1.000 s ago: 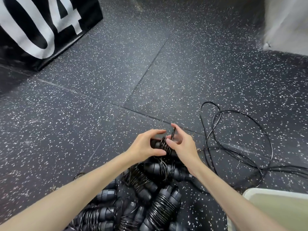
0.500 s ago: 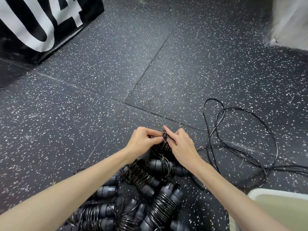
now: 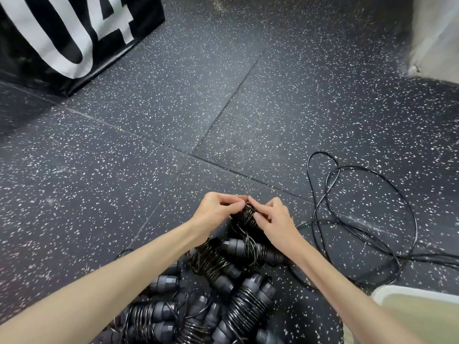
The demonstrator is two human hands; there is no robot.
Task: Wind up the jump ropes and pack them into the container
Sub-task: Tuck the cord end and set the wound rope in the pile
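A wound black jump rope (image 3: 244, 218) stands between my hands, its cord coiled round the handles. My left hand (image 3: 214, 213) and my right hand (image 3: 274, 223) both pinch the cord's end at the top of this bundle, fingertips almost touching. Below them lies a pile of wound jump ropes (image 3: 223, 294) with grey handles on the floor. One loose jump rope (image 3: 362, 219) sprawls in open loops to the right. The pale container (image 3: 419, 309) shows its rim at the bottom right corner.
The floor is dark speckled rubber tile (image 3: 173, 135). A black box with large white numerals (image 3: 67, 36) stands at the far left. A pale wall corner (image 3: 437, 38) rises at the far right.
The upright cord end seen a second ago has been drawn down onto the bundle. Both hands have closed in on the top of the wound rope.
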